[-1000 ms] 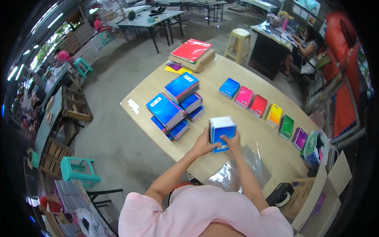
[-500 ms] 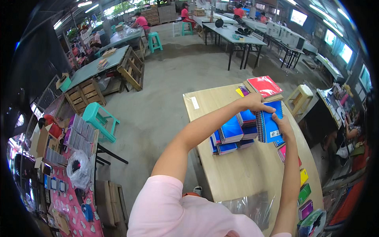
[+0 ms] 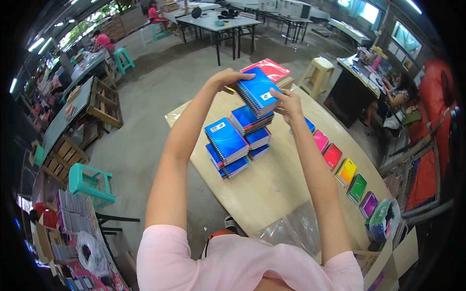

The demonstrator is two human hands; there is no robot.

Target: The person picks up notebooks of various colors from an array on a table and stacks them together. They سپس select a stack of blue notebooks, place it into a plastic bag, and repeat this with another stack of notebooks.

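A thick stack of blue spiral notebooks (image 3: 259, 88) is tilted between my two hands above the wooden table. My left hand (image 3: 227, 79) grips its far left corner, thumb on the top cover. At its near right side, my right hand (image 3: 288, 103) is closed on it with the thumb over the cover. Below and nearer stand more blue notebooks, a left pile (image 3: 226, 139) and a right pile (image 3: 248, 118), layered crosswise with their spirals showing. Just beyond the held stack lies a pack of red notebooks (image 3: 270, 70) with a shiny wrap.
Small notebooks line the table's right side: blue, pink (image 3: 320, 140), red (image 3: 332, 155), yellow (image 3: 346, 171), green (image 3: 357, 187) and purple (image 3: 368, 204). A clear plastic sheet (image 3: 291, 228) lies at the near edge. A stool (image 3: 318, 73) stands beyond; a seated person is at right.
My view has turned right, so the table appears further left. The held notebooks have tilted and moved over the right pile, and my left arm has drawn back to the left.
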